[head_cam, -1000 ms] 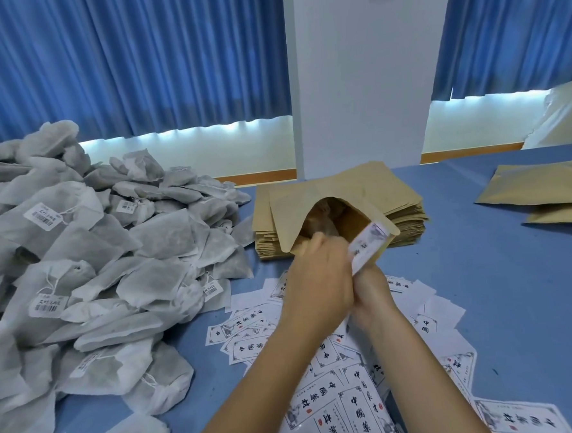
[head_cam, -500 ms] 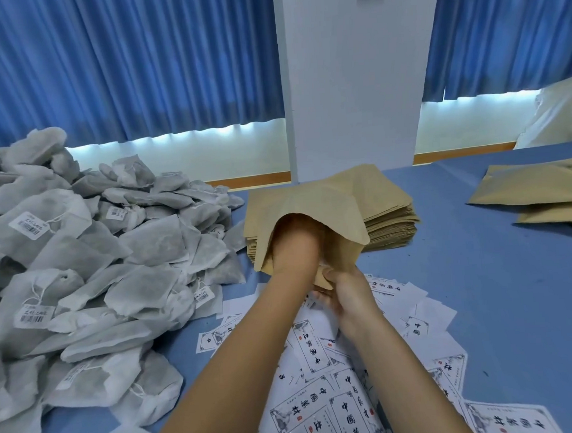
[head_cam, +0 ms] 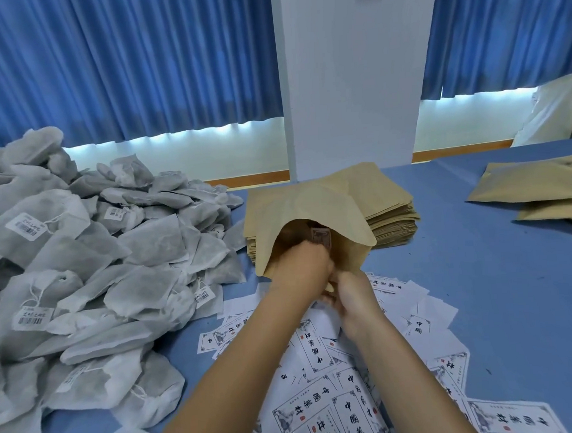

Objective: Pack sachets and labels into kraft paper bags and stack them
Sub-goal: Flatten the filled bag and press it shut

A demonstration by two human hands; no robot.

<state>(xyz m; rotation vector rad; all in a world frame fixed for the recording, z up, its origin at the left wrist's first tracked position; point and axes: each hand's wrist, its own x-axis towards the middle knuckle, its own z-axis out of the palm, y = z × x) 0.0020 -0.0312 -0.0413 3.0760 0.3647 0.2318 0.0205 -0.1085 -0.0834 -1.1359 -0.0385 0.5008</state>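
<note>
Pinching the near lip of an open paper bag with the right hand; left hand at its mouth, grasp hidden, so cannot tell what is held. Just past the left knuckles, inside, a label. Left of the grip, a big heap of sachets; behind, a stack of empty bags; well right, few packed bags. Probably far from done.

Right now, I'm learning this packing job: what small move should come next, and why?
Probably let go of the label and draw the left hand out of the bag: the label is already inside the open mouth, at that hand's fingertips, while the right hand holds the bag's lower edge.
</note>
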